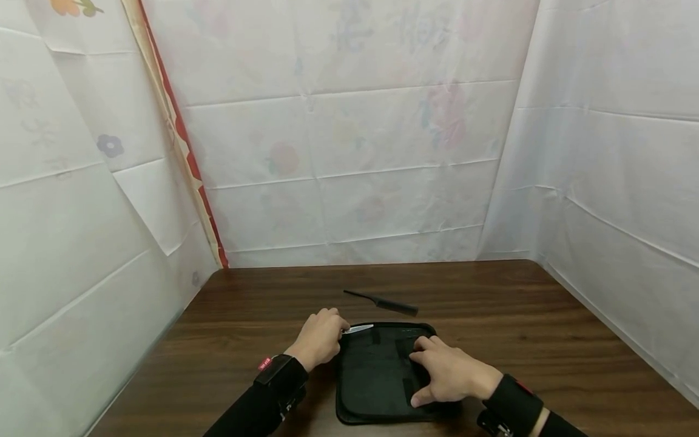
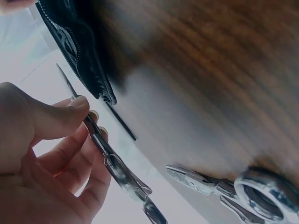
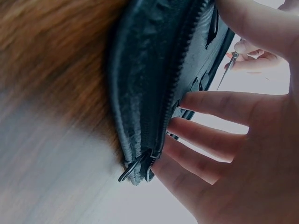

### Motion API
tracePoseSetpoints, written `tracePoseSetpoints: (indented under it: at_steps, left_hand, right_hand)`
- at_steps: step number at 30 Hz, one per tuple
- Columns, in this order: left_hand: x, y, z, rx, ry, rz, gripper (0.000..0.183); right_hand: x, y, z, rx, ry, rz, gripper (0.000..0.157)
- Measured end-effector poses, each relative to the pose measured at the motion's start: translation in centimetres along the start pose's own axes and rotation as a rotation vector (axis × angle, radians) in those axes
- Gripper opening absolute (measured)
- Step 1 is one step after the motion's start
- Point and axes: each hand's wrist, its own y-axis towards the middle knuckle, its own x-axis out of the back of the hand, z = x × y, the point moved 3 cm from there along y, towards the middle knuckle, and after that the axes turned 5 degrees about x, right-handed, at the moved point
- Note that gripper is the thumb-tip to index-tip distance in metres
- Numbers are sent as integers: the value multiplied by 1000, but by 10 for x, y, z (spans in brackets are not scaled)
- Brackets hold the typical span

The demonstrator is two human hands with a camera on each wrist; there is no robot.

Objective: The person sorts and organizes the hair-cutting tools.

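A black zippered case [image 1: 377, 379] lies on the table between the hands, elastic loops showing on its inner face. My left hand [image 1: 321, 337] is at its far left corner and pinches a pair of silver scissors [image 2: 117, 172] between thumb and fingers, the pointed blade over the case. My right hand [image 1: 450, 370] rests on the right side of the case. Its fingers look straight and spread in the right wrist view, with fingertips at the zipper edge [image 3: 170, 88]. Beyond the case lies a black tail comb [image 1: 390, 303].
Another silver scissors-like tool [image 2: 224, 191] lies on the table in the left wrist view, its tip textured. The brown wooden table [image 1: 262, 297] is bordered by white sheets [image 1: 349, 212] at the back and both sides.
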Motion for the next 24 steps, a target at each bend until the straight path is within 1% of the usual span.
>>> tracePoseSetpoints:
  at_steps: [5,18,24]
  left_hand:
    - [0,-1,1,9,-6,19,27]
    - [-6,-2,3,-3,19,38,25]
    - [-6,-3,4,8,23,60,25]
  right_hand:
    - [1,0,2,15,-3,-5,74]
    - [-2,0,1,8,-10,-5,74]
    - [-4,0,1,5,-10,-1,74]
